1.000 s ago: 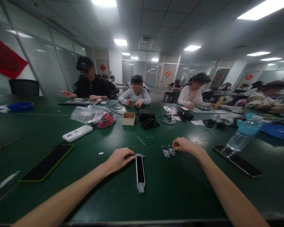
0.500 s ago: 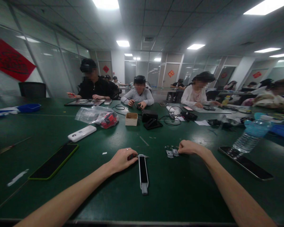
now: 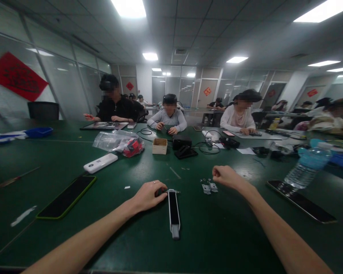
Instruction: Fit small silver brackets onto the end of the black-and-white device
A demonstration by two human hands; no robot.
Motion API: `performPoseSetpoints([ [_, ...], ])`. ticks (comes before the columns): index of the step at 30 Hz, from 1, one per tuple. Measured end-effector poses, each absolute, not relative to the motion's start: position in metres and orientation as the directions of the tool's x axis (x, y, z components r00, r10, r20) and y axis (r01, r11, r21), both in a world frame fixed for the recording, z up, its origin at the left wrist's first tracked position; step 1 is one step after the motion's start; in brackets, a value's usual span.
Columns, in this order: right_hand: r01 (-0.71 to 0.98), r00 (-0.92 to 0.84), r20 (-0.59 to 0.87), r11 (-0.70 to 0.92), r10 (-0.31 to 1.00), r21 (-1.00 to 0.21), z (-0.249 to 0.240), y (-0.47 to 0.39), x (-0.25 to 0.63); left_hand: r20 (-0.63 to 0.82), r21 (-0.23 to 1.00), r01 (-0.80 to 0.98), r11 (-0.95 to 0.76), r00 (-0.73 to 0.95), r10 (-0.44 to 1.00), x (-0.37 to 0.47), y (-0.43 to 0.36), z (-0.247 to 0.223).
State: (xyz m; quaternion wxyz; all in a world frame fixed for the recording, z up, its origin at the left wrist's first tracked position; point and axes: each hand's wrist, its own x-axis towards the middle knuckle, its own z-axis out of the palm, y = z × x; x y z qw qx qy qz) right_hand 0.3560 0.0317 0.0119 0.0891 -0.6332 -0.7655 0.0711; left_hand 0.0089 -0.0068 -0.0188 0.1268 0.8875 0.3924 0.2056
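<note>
My left hand rests on the table with its fingers curled round a small dark piece. That piece lies at the far end of a slim white-framed device with a long black face and a grey tip toward me. A thin metal bit sticks out to the right of that far end. Over to the right, my right hand is closed, fingertips down beside several tiny rings or nuts; whatever is in its fingers is hidden. Just nearer to me lie small grey metal brackets.
A green-edged phone and a white power bank lie left. Another phone and a water bottle are right. Farther off are a small box, a plastic bag and black stands. Several people sit opposite.
My right hand has shifted slightly left and away from me, off the side of the brackets to above the tiny parts. My left hand stays at the device's end. The view tilts slightly.
</note>
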Motion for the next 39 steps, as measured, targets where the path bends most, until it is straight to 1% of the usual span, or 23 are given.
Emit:
performPoseSetpoints([
  [3, 0.927, -0.266, 0.151, 0.296, 0.952, -0.23, 0.012, 0.028, 0.343, 0.262, 0.388, 0.645, -0.658, 0.607, 0.75, 0.009, -0.008, -0.018],
  [6, 0.884, -0.357, 0.211, 0.402, 0.91, -0.239, 0.009, 0.023, 0.328, 0.271, 0.388, 0.645, -0.659, 0.603, 0.75, 0.009, -0.008, -0.018],
  [9, 0.836, -0.425, 0.241, 0.481, 0.872, -0.263, 0.004, 0.018, 0.314, 0.275, 0.389, 0.643, -0.66, 0.603, 0.749, 0.009, -0.009, -0.017],
  [15, 0.734, -0.512, 0.252, 0.57, 0.821, -0.368, -0.004, 0.003, 0.284, 0.283, 0.393, 0.636, -0.664, 0.603, 0.746, 0.009, -0.01, -0.017],
  [22, 0.636, -0.572, 0.267, 0.626, 0.775, -0.451, -0.007, -0.011, 0.258, 0.296, 0.377, 0.641, -0.669, 0.601, 0.743, 0.01, -0.01, -0.017],
  [29, 0.634, -0.574, 0.22, 0.598, 0.789, -0.49, -0.008, -0.013, 0.255, 0.286, 0.37, 0.642, -0.672, 0.61, 0.739, 0.01, -0.011, -0.016],
  [32, 0.638, -0.572, 0.205, 0.587, 0.794, -0.498, -0.011, -0.013, 0.255, 0.273, 0.369, 0.638, -0.676, 0.621, 0.735, 0.009, -0.01, -0.016],
  [39, 0.625, -0.589, 0.22, 0.61, 0.778, -0.486, -0.017, -0.01, 0.254, 0.288, 0.348, 0.637, -0.688, 0.626, 0.725, 0.008, -0.006, -0.02],
])
